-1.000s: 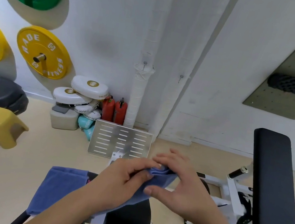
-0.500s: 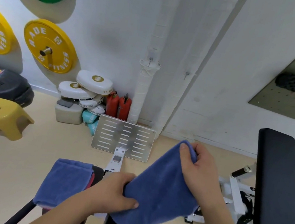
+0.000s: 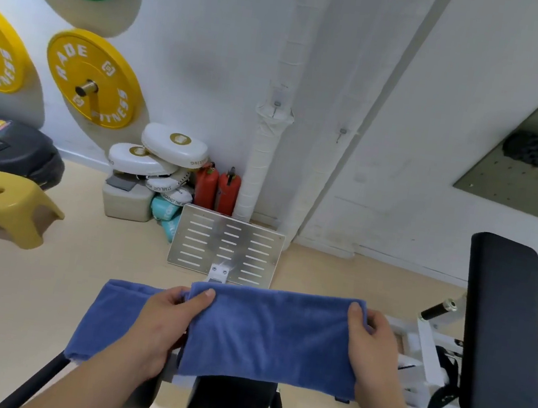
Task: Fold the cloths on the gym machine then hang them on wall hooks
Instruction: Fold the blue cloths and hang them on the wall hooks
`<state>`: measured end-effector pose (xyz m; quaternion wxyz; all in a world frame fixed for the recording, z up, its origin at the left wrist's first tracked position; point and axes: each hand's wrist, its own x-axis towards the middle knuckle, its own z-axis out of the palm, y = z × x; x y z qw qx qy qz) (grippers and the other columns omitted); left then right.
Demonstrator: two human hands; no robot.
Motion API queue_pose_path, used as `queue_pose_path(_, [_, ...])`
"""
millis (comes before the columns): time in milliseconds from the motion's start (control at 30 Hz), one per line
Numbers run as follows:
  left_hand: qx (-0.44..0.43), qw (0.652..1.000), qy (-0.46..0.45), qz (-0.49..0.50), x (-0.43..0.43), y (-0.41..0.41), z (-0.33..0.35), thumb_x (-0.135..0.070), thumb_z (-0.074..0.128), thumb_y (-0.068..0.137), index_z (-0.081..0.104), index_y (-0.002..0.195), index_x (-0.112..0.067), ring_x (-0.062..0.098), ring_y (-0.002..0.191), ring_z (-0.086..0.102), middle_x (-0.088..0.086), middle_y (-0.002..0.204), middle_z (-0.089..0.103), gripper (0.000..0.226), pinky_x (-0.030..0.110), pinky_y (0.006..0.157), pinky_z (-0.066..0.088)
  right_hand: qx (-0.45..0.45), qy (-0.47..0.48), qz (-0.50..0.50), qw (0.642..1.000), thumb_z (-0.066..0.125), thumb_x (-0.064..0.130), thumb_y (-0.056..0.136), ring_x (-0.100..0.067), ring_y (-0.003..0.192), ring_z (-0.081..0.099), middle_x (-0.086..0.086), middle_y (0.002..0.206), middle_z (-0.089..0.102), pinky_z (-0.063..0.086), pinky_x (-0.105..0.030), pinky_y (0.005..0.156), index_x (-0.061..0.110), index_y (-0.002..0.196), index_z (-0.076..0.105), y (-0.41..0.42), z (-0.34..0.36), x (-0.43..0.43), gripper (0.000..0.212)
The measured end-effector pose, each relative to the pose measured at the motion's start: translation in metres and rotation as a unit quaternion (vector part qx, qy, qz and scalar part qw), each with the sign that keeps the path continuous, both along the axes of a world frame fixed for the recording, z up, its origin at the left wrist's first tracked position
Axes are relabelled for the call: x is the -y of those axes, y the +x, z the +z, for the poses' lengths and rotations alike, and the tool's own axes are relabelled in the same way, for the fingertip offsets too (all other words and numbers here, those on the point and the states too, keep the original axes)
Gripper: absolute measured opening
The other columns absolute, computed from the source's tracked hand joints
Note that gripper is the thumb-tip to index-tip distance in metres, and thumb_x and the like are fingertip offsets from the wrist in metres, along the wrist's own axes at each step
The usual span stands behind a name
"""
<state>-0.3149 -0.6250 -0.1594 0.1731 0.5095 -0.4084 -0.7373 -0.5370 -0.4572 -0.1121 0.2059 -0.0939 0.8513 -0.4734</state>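
Weight plates [image 3: 93,79], yellow and green, hang on the wall at far left, with a yellow stool [image 3: 4,208] on the floor below them. Further in, a second blue cloth [image 3: 106,319] lies draped over the gym machine [image 3: 229,402], its right part hidden behind the left hand [image 3: 157,323].

That hand pinches the upper left corner of the held blue cloth [image 3: 270,335]. The thumb lies flat on the near face, pointing up toward the top edge, and the other fingers are curled round behind the fabric. The forearm rises from the lower left with the wrist about straight.

The held cloth is stretched flat between the two hands, its top edge nearly level. It hangs in front of the machine's black pad and hides the lower edge of the slotted metal footplate [image 3: 227,246]. On the wall above are two small wall hooks [image 3: 276,104], one on the wrapped pipe and one just right of it.

The right hand [image 3: 368,346] pinches the upper right corner in mirror fashion: thumb on the near face by the top edge, fingers wrapped behind the side edge. Its forearm comes up from the lower right. Beyond it, at far right, stands a black bench pad [image 3: 502,326] on a white frame.
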Motion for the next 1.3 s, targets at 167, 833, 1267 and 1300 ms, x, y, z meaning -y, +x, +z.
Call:
queue_pose_path(167, [0.04, 0.993, -0.11, -0.03, -0.025, -0.01, 0.025, -0.029, 0.072, 0.093, 0.074, 0.095, -0.02, 0.021, 0.082, 0.074, 0.004, 0.088, 0.079, 0.009, 0.037, 0.075, 0.063, 0.106, -0.06, 0.103, 0.987, 0.066, 0.035, 0.099, -0.028, 0.083, 0.074, -0.007, 0.087, 0.076, 0.061, -0.05, 0.079, 0.018, 0.103, 0.066, 0.05, 0.006, 0.026, 0.018])
queue_pose_path(833, [0.012, 0.983, -0.112, -0.142, -0.039, 0.051, 0.03, -0.017, 0.058, 0.102, 0.063, 0.125, -0.045, -0.007, 0.101, 0.066, -0.02, 0.116, 0.065, 0.036, 0.006, 0.075, 0.052, 0.179, -0.087, 0.139, 0.97, 0.082, 0.019, 0.086, -0.036, 0.088, 0.076, -0.017, 0.086, 0.078, 0.062, -0.058, 0.082, 0.008, 0.089, 0.072, 0.161, -0.021, 0.054, 0.015])
queue_pose_path(1267, [0.053, 0.978, -0.124, -0.161, -0.04, 0.122, 0.005, -0.022, 0.082, 0.083, 0.059, 0.125, -0.04, 0.002, 0.112, 0.064, -0.019, 0.12, 0.068, 0.052, 0.028, 0.097, 0.056, 0.293, -0.171, 0.037, 0.94, 0.065, 0.024, 0.091, -0.031, 0.112, 0.07, -0.012, 0.113, 0.077, 0.054, -0.045, 0.098, 0.005, 0.113, 0.071, 0.207, -0.014, -0.004, 0.029])
queue_pose_path(1300, [0.045, 0.978, -0.112, -0.17, -0.041, 0.131, 0.005, -0.023, 0.084, 0.081, 0.058, 0.127, -0.042, 0.001, 0.112, 0.065, -0.021, 0.119, 0.069, 0.055, 0.028, 0.096, 0.056, 0.317, -0.182, 0.034, 0.93, 0.062, 0.023, 0.094, -0.03, 0.113, 0.07, -0.012, 0.116, 0.077, 0.053, -0.043, 0.097, 0.007, 0.117, 0.07, 0.21, -0.011, -0.008, 0.029])
